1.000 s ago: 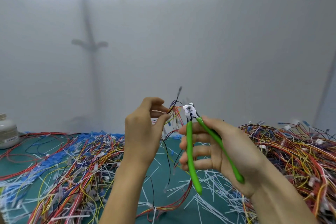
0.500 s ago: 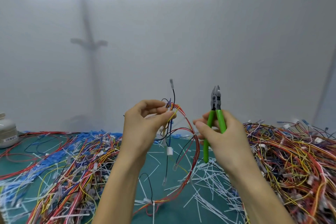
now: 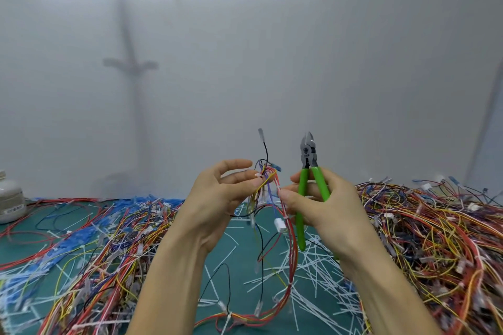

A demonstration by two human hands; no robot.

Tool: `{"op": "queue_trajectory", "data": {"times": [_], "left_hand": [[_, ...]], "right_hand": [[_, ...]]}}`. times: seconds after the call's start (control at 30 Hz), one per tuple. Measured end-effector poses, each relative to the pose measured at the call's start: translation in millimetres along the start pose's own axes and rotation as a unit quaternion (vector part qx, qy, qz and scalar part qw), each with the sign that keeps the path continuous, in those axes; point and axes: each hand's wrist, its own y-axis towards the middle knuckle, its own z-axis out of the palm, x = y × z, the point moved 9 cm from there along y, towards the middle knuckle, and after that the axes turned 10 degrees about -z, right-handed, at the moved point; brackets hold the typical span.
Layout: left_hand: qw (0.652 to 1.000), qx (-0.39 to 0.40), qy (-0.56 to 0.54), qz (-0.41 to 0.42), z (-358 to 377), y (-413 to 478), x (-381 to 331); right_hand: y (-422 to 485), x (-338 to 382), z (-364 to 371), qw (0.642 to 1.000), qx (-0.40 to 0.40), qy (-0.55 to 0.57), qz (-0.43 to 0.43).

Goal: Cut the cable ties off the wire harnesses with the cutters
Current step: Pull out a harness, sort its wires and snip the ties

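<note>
My left hand (image 3: 217, 198) pinches the top of a multicoloured wire harness (image 3: 268, 190) held up over the table; its red loop hangs down to the mat with a white cable tie (image 3: 228, 317) on it. My right hand (image 3: 324, 207) grips the green-handled cutters (image 3: 309, 171), jaws pointing straight up and closed, just right of the harness. The right thumb and forefinger also touch the harness's red wires near a white connector (image 3: 279, 224).
Tangled harness piles lie left (image 3: 95, 247) and right (image 3: 435, 234) on the green mat (image 3: 239, 228). Cut white tie pieces (image 3: 318, 280) litter the middle. A white jar (image 3: 11, 201) stands at the far left against the grey wall.
The right hand turned the cutters from jaws at the harness to jaws pointing up, handles now closed together, and its fingertips came onto the red wires. The harness loop swung down.
</note>
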Motion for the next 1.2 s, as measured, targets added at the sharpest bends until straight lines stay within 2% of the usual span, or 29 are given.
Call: {"op": "queue_trajectory", "data": {"times": [0.1, 0.23, 0.37, 0.5, 0.63, 0.8, 0.97, 1.2], "left_hand": [[1.000, 0.011, -0.005, 0.003, 1, 1, -1], [1.000, 0.024, -0.006, -0.018, 3, -1, 2], [0.989, -0.018, 0.146, -0.017, 2, -3, 0], [0.965, -0.049, 0.256, 0.015, 8, -4, -1], [0.974, -0.026, 0.222, 0.032, 10, -4, -3], [0.966, 0.006, 0.249, 0.077, 9, -9, -15], [0.960, 0.010, 0.266, 0.086, 8, -5, -11], [0.963, -0.060, 0.234, 0.117, -4, 0, -14]], "right_hand": [[0, 5, 0, 1.000, 0.006, -0.006, -0.024], [1, 11, -5, 0.998, -0.024, 0.023, -0.057], [1, 16, -6, 0.996, -0.048, 0.015, -0.079], [-5, 26, 1, 0.989, -0.058, -0.076, -0.117], [-10, 32, 11, 0.973, -0.057, -0.167, -0.150], [-13, 32, 17, 0.969, -0.053, -0.177, -0.166], [-13, 27, 20, 0.966, -0.049, -0.198, -0.159], [-7, 19, 9, 0.979, -0.061, -0.169, -0.100]]}}
